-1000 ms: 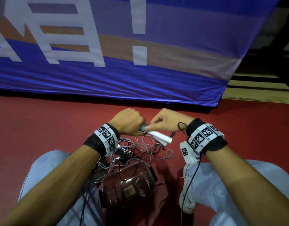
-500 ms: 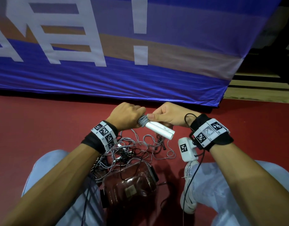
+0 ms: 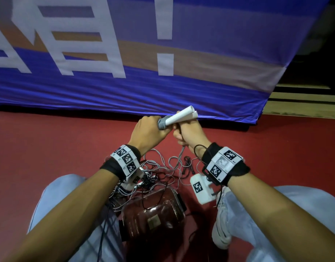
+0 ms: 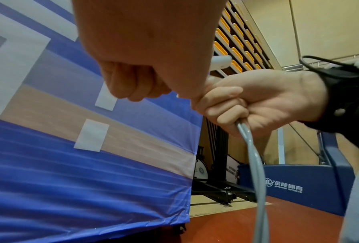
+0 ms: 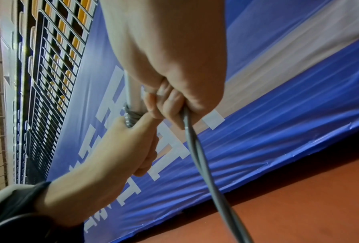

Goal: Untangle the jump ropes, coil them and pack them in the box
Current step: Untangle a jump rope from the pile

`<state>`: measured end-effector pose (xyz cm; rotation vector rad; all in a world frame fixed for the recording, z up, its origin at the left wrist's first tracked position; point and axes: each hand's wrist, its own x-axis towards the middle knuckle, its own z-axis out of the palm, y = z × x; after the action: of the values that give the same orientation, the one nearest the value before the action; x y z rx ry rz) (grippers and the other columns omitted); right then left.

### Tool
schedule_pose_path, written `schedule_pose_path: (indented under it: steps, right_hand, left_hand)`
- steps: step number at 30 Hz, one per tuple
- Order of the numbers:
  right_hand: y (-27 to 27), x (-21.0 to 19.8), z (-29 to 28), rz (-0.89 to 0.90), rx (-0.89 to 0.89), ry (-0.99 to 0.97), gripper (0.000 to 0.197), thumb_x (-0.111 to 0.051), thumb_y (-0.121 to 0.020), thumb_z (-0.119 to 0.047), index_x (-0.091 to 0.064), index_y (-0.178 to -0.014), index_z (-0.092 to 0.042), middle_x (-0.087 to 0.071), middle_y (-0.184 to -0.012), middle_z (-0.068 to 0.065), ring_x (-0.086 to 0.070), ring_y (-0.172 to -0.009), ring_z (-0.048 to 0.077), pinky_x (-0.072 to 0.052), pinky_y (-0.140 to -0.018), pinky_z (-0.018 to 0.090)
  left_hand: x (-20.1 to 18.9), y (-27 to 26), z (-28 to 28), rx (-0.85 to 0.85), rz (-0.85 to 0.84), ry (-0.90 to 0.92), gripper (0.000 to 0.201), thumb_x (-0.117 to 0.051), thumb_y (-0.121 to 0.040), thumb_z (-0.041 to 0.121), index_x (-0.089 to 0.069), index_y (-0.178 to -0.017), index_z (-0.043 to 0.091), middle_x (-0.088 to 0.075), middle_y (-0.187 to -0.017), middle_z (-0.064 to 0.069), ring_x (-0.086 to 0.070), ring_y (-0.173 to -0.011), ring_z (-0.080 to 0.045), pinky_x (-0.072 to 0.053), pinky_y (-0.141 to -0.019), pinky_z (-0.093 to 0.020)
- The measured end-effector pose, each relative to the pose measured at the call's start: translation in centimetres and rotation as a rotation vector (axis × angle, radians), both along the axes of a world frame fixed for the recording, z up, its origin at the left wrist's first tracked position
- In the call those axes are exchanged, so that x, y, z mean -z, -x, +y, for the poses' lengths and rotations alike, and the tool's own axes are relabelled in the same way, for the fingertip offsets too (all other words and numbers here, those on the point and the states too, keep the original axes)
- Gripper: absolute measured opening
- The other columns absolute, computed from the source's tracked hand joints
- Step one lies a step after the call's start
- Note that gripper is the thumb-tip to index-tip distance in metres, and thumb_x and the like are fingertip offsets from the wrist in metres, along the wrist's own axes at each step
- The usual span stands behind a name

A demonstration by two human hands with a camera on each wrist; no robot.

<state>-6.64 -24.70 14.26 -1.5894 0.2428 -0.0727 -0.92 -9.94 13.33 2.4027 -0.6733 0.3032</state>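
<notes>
Two white jump rope handles (image 3: 182, 115) lie side by side and point up to the right, with grey rope wound round their lower end (image 3: 162, 124). My left hand (image 3: 150, 132) grips that wound end; in the right wrist view its thumb presses on the grey wraps (image 5: 131, 118). Just beside it, my right hand (image 3: 188, 136) grips the doubled grey rope (image 4: 255, 164), which hangs down from the fist. That rope runs into a tangle of grey and black ropes (image 3: 159, 172) on the red floor. A clear plastic box (image 3: 153, 212) lies between my legs, below the tangle.
A blue banner (image 3: 162, 87) hangs right behind the hands, its lower edge at the floor. Black rope handles (image 3: 187, 165) lie by the tangle. My legs and a white shoe (image 3: 222, 224) flank the box. Folded stands (image 4: 236, 41) and a blue frame (image 4: 299, 184) are to the right.
Both hands rose and moved away from my body. The white handles swung from pointing down-right to up-right. My right hand shifted from the handles to the hanging rope.
</notes>
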Motion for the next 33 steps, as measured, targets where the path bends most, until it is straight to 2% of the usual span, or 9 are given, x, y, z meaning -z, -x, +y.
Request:
schedule_pose_path:
  steps: [4,9,11,17,19,22,25,29,33]
  right_hand:
    - [0.0,0.2,-0.3,0.079,0.114,0.156,0.033,-0.037,-0.099,-0.01,-0.057,-0.074,-0.011,-0.05,-0.05,0.006,-0.036,-0.036,0.013,-0.027,-0.042,0.022]
    - [0.2,1.5,-0.3,0.068,0.027,0.449,0.043,-0.039,-0.106,-0.022,-0.069,-0.084,0.0,-0.069,-0.071,0.012,-0.065,-0.068,0.032,-0.052,-0.069,0.035]
    - [0.6,2.5,0.1,0.092,-0.05,0.586,0.041,-0.046,-0.103,-0.027,-0.071,-0.086,0.001,-0.072,-0.077,0.016,-0.068,-0.077,0.036,-0.057,-0.074,0.043]
    - [1.2,1.9,-0.7,0.003,-0.145,0.833,0.04,-0.058,-0.102,-0.028,-0.07,-0.078,0.003,-0.069,-0.071,0.019,-0.058,-0.058,0.032,-0.051,-0.06,0.044]
    - [1.3,1.5,-1.6,-0.04,-0.183,0.91,0.042,-0.063,-0.101,-0.03,-0.064,-0.07,-0.002,-0.063,-0.064,0.012,-0.051,-0.053,0.028,-0.047,-0.055,0.043]
    - [1.8,1.1,-2.5,-0.055,-0.254,1.071,0.04,-0.065,-0.099,-0.04,-0.063,-0.068,-0.014,-0.057,-0.061,0.003,-0.049,-0.053,0.023,-0.036,-0.052,0.032]
    - [2.0,0.7,-3.3,-0.106,-0.249,1.135,0.036,-0.065,-0.097,-0.048,-0.069,-0.076,-0.019,-0.061,-0.066,-0.001,-0.055,-0.06,0.022,-0.038,-0.057,0.03]
    - [1.8,0.2,-3.7,-0.175,-0.179,1.235,0.036,-0.065,-0.093,-0.056,-0.072,-0.083,-0.022,-0.067,-0.08,-0.003,-0.063,-0.073,0.022,-0.052,-0.067,0.036]
    - [1.5,-0.3,-4.4,-0.192,-0.125,1.189,0.053,-0.083,-0.073,-0.057,-0.048,-0.074,-0.017,-0.053,-0.079,-0.003,-0.052,-0.066,0.023,-0.044,-0.059,0.038]
  left_hand:
    - [0.9,0.3,-1.0,-0.055,0.105,-0.007,0.049,-0.066,-0.083,0.057,-0.049,-0.057,0.02,-0.053,-0.053,0.001,-0.051,-0.052,-0.025,-0.031,-0.051,-0.031]
    - [1.4,-0.4,-1.5,-0.147,0.243,-0.018,0.041,-0.066,-0.081,0.049,-0.054,-0.062,0.015,-0.055,-0.059,-0.003,-0.055,-0.057,-0.029,-0.037,-0.054,-0.03]
    - [1.7,-0.6,-1.4,-0.184,0.28,-0.081,0.04,-0.064,-0.082,0.052,-0.057,-0.068,0.015,-0.057,-0.063,-0.003,-0.06,-0.063,-0.032,-0.04,-0.056,-0.031]
    - [2.3,0.1,-1.5,-0.187,0.207,-0.403,0.043,-0.064,-0.09,0.053,-0.056,-0.081,0.012,-0.058,-0.077,-0.004,-0.056,-0.068,-0.029,-0.045,-0.062,-0.033]
    - [2.5,0.5,-1.7,-0.135,0.166,-0.516,0.042,-0.064,-0.09,0.053,-0.06,-0.084,0.011,-0.061,-0.079,-0.004,-0.06,-0.07,-0.029,-0.046,-0.062,-0.034]
    - [2.7,0.7,-1.7,-0.05,0.145,-0.628,0.043,-0.067,-0.088,0.053,-0.065,-0.09,0.011,-0.065,-0.081,-0.005,-0.06,-0.07,-0.028,-0.048,-0.063,-0.034]
    - [2.5,0.7,-1.7,-0.011,0.101,-0.641,0.043,-0.066,-0.088,0.055,-0.065,-0.087,0.012,-0.062,-0.076,-0.004,-0.056,-0.065,-0.026,-0.044,-0.061,-0.033]
    - [1.9,0.3,-1.7,-0.011,0.054,-0.609,0.047,-0.064,-0.09,0.055,-0.065,-0.084,0.008,-0.056,-0.07,-0.003,-0.052,-0.061,-0.025,-0.041,-0.06,-0.033]
    - [1.9,0.1,-1.6,0.077,0.023,-0.683,0.071,-0.055,-0.083,0.078,-0.065,-0.082,0.007,-0.053,-0.07,-0.004,-0.052,-0.061,-0.028,-0.041,-0.059,-0.034]
